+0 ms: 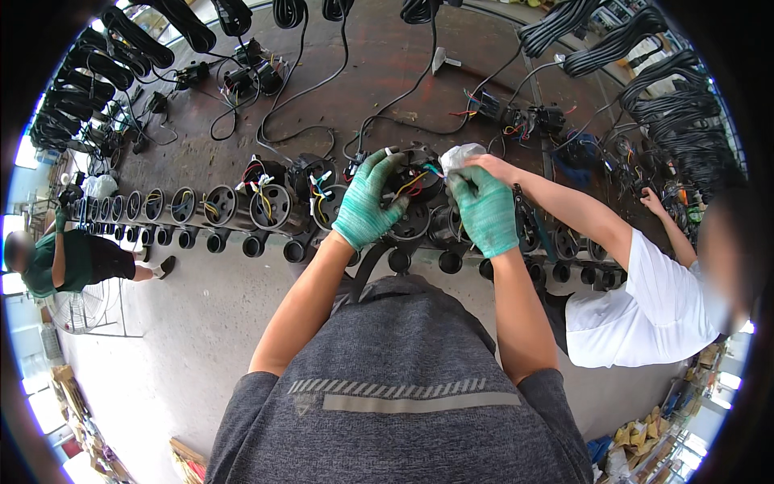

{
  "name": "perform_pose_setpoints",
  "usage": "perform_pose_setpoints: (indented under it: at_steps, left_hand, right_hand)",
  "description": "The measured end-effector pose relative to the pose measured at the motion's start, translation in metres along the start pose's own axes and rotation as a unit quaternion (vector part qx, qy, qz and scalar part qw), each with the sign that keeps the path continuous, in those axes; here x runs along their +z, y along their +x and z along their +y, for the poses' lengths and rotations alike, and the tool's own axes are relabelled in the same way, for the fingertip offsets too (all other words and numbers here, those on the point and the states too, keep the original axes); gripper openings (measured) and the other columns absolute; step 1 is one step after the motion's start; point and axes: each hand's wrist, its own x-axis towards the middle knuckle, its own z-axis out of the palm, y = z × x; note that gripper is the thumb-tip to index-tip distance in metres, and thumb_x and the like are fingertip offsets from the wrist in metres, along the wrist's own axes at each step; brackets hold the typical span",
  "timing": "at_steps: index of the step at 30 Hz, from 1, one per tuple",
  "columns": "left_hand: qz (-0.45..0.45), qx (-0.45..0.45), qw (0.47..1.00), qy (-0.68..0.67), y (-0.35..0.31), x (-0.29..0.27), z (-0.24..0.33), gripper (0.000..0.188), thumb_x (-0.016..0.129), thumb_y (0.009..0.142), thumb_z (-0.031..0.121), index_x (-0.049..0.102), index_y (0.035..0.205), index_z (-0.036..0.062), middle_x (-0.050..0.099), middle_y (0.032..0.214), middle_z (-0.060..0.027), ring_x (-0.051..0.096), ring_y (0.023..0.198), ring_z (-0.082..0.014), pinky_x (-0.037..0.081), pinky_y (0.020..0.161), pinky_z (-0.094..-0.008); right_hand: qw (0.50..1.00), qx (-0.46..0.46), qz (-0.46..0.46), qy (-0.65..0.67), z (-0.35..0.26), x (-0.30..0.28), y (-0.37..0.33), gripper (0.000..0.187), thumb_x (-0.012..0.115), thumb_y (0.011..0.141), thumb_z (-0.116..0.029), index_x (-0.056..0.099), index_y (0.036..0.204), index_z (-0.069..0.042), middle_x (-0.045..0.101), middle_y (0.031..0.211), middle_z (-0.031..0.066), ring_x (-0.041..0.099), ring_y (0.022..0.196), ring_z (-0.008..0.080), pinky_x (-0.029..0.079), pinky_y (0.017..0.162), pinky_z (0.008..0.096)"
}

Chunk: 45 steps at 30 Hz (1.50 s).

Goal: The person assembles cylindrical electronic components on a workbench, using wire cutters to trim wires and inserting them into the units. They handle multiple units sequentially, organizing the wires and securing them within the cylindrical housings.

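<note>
My left hand (368,203), in a green knit glove, curls its fingers and thumb around the left side of a round black housing (421,184). Yellow, red and blue wires come out of that housing. On its right, my right hand (485,211), gloved alike, has its fingers bent together near the blue wire ends; what they pinch is hidden. Against those fingertips is a crumpled white wad (463,156), with a co-worker's bare hand (493,167) reaching to it from the right. Below my hands sits a metal cylinder (409,222), partly covered.
A row of open cylinders (272,206) with coloured wires lines the bench edge. Coiled black cables (555,27) hang around the dark bench top (363,73). A small hammer-like tool (443,61) lies farther back. One co-worker in white stands close at right, another at far left.
</note>
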Motion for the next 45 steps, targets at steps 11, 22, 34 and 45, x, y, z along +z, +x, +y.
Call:
perform_pose_setpoints:
  at_steps: [11,22,34,45]
  left_hand:
    - [0.013,0.016,0.999,0.041,-0.003,0.0,-0.004,0.074,0.077,0.084,0.0,0.052,0.154,0.006,0.049,0.155,-0.0174,0.061,0.135,-0.0345,0.055,0.108,-0.0407]
    - [0.014,0.009,0.999,0.04,-0.001,-0.001,-0.002,0.072,0.076,0.085,-0.001,0.054,0.152,0.0074,0.05,0.152,-0.0168,0.062,0.132,-0.0328,0.056,0.106,-0.0396]
    - [0.016,-0.015,0.999,-0.04,-0.001,-0.003,-0.001,0.064,0.066,0.089,-0.004,0.055,0.151,0.0044,0.049,0.151,-0.0162,0.062,0.126,-0.0282,0.056,0.101,-0.037]
    - [0.006,-0.016,0.996,-0.087,-0.001,-0.007,-0.002,0.052,0.065,0.094,0.006,0.062,0.146,0.0035,0.047,0.153,-0.0183,0.056,0.135,-0.0321,0.049,0.113,-0.0419]
  right_hand:
    - [0.999,0.033,-0.011,0.029,0.005,0.017,-0.035,0.014,0.077,0.098,-0.011,0.076,0.109,-0.003,0.078,0.095,0.0171,0.073,0.08,0.0263,0.057,0.077,0.0366]
    - [0.994,0.072,-0.028,0.082,-0.001,0.023,-0.038,0.011,0.077,0.1,-0.011,0.077,0.106,-0.002,0.074,0.09,0.005,0.064,0.075,0.0093,0.055,0.064,0.0282]
    - [0.995,0.012,0.009,0.101,0.016,0.019,-0.029,0.006,0.071,0.104,-0.008,0.067,0.107,-0.003,0.072,0.087,0.006,0.065,0.078,0.0123,0.054,0.076,0.0305]
    - [0.999,-0.014,-0.024,0.038,-0.001,0.017,-0.028,0.009,0.076,0.099,-0.009,0.074,0.104,-0.002,0.075,0.094,0.01,0.071,0.082,0.0196,0.056,0.078,0.0346]
